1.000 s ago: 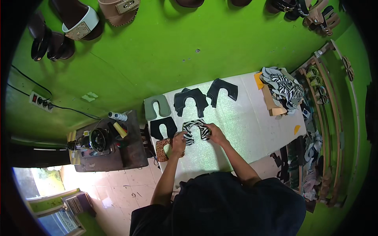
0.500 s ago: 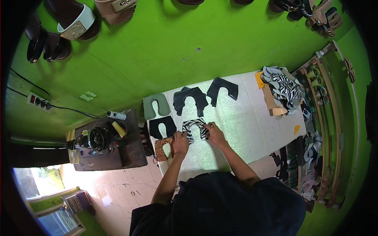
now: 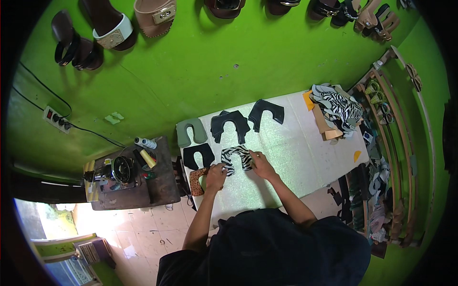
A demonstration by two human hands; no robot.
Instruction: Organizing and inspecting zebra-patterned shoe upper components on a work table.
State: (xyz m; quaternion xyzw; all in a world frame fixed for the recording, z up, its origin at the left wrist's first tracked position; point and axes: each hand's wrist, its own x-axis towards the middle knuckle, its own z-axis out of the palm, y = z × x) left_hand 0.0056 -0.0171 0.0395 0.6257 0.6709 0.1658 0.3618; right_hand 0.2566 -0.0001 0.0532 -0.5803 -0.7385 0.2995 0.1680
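A U-shaped zebra-print piece lies near the table's front, its opening toward me. My left hand has its fingers closed at the piece's left edge and partly covers a leopard-print piece beside it. My right hand pinches the zebra-print piece along its right edge. Left of it lies a black U-shaped piece, and behind that a grey-green one. Overlapping black U-shaped pieces sit farther back, with another black piece to their right.
The white table carries a heap of zebra-print and grey scraps at its far right. A sewing machine and thread cones stand on a dark table at left. Sandals line the green wall; a wooden rack stands at right.
The whole view has shifted slightly. My left hand has eased a little left over the leopard-print piece, covering more of it. The zebra-print piece stays nearly in place.
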